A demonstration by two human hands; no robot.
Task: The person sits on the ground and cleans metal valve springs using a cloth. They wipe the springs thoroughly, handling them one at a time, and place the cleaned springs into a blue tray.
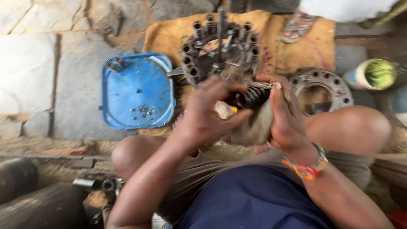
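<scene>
Hands meet just above your knees. Your left hand [207, 112] is curled closed around a black coil spring [252, 97], with a scrap of pale cloth [223, 110] pressed under its fingers. Your right hand [286, 114] stands edge-on against the spring's far end, fingers straight and half open, thumb touching the coils. Just beyond both hands, a round clutch plate [220, 46] ringed with springs lies on a burlap sack [271, 38]. Left of your left hand sits a blue tray [137, 91] with small bolts. Right of your right hand lies a metal ring [324, 87].
</scene>
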